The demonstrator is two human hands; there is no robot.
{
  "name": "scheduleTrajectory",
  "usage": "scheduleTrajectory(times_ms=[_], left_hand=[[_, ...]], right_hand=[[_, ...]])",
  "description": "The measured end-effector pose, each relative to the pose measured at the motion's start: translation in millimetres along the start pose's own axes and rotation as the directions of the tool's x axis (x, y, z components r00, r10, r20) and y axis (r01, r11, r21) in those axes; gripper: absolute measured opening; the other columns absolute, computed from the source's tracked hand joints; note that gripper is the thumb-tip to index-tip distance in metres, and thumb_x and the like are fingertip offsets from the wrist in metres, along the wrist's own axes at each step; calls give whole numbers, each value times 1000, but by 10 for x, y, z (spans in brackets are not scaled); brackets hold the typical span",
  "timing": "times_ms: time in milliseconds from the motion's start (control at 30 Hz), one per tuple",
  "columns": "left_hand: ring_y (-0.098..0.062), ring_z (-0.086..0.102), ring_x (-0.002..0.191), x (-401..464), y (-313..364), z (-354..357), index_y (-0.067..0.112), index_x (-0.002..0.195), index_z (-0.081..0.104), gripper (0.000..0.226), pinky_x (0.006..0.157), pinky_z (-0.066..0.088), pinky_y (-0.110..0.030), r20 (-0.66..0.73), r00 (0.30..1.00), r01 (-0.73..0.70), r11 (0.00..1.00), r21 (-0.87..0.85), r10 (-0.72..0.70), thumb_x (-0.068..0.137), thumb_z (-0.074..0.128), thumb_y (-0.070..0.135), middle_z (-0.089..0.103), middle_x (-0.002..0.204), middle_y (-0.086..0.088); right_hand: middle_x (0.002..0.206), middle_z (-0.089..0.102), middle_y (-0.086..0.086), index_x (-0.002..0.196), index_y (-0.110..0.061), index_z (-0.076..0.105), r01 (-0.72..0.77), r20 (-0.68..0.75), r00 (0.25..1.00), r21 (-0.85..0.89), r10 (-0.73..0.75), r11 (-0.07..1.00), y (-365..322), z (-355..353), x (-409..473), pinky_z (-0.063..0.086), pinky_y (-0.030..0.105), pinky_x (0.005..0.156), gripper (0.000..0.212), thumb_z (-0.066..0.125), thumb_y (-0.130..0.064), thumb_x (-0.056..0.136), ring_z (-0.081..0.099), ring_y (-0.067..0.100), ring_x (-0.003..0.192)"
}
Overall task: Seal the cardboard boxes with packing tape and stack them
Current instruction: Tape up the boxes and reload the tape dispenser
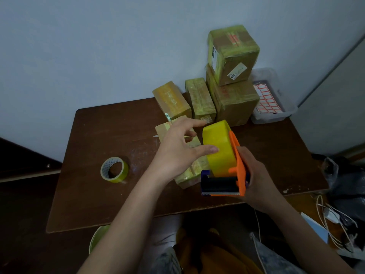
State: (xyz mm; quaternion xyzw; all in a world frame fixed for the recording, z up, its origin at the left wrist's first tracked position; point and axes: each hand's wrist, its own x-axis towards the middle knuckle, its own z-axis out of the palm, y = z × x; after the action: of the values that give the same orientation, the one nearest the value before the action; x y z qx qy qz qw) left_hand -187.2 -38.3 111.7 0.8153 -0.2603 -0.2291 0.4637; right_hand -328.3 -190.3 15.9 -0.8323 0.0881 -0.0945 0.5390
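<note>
Head-camera view over a dark brown table (102, 194) set against a pale wall. At left, a loose roll of clear tape (114, 170) stands tilted on the tabletop, well apart from the work. Near the middle, the person's left hand (177, 149) hovers with fingers spread and relaxed, thumb touching the big yellow tape roll (218, 147) and holding nothing; beneath it lies a tape-wrapped cardboard box (189, 173), partly hidden. Just right of that, the right hand (256, 180) is curled around the orange-and-blue tape dispenser (225, 184) that carries the yellow roll, raised above the table's front edge. Along the back edge, two small wrapped boxes (171, 99) (200, 97) lie side by side, next to a stack of two larger boxes (233, 76). At far right, a clear plastic tray (276, 115) holds sheets of red-bordered labels (266, 99).
</note>
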Motion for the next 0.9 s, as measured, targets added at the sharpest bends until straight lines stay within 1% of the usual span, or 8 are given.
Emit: scheduleTrajectory(times_ms=[67,133,200,267,500,767,833,900], left_hand=[[-7,54,109,-4,19,-8,28,121,64,56,90,48,-17,41,998,-41,999,32,40,68,83,30,53,122,13],[-6,55,106,-15,35,-13,25,116,66,53,89,48,-16,30,998,-56,998,19,56,66,85,26,56,117,10],[-5,57,100,-34,50,1,21,109,68,50,87,49,-15,-5,997,-73,997,-16,73,63,88,21,58,112,5],[-8,58,95,-51,57,38,19,104,70,47,84,50,-18,-49,994,-97,995,-32,96,61,89,20,59,106,2],[-10,57,82,-110,66,132,17,97,69,35,75,52,-21,-138,975,-172,985,22,174,66,86,20,57,91,6],[-9,57,76,-185,52,247,15,89,71,23,68,49,-14,-236,957,-178,984,-8,171,71,83,9,59,84,6],[-6,56,74,-192,49,249,16,87,70,22,67,47,-11,-231,961,-159,987,-20,150,71,82,8,60,84,5],[-4,56,73,-202,47,252,18,85,67,22,66,46,-10,-227,965,-141,990,-25,131,72,82,7,61,83,2]], right_hand=[[120,55,2,135,-28,42,39,-23,999,-30,-39,999,-26,-32,0,49,12,75,72,67,-42,69,57,-6,97],[127,50,-6,133,-38,40,76,-20,997,-68,-78,995,-35,-65,1,54,24,82,76,71,-47,65,57,3,110],[134,46,-1,135,-34,37,103,-24,994,-113,-106,988,-11,-74,-4,56,45,86,82,73,-50,63,56,23,117],[136,44,2,136,-30,36,135,-52,988,-143,-144,980,12,-70,-13,55,51,87,84,73,-51,64,54,33,117],[131,48,8,133,-23,40,107,-90,988,-178,-124,978,35,-60,-17,54,47,87,84,78,-49,62,56,29,113],[133,49,11,134,-17,43,106,-112,986,-173,-126,979,106,-29,-27,55,54,84,89,82,-47,60,57,32,115],[131,50,13,133,-18,42,114,-108,985,-179,-135,977,93,-22,-33,55,51,84,86,80,-48,62,57,34,112],[128,50,15,133,-20,40,125,-108,983,-187,-147,974,80,-8,-47,53,40,84,82,75,-49,64,59,36,106]])
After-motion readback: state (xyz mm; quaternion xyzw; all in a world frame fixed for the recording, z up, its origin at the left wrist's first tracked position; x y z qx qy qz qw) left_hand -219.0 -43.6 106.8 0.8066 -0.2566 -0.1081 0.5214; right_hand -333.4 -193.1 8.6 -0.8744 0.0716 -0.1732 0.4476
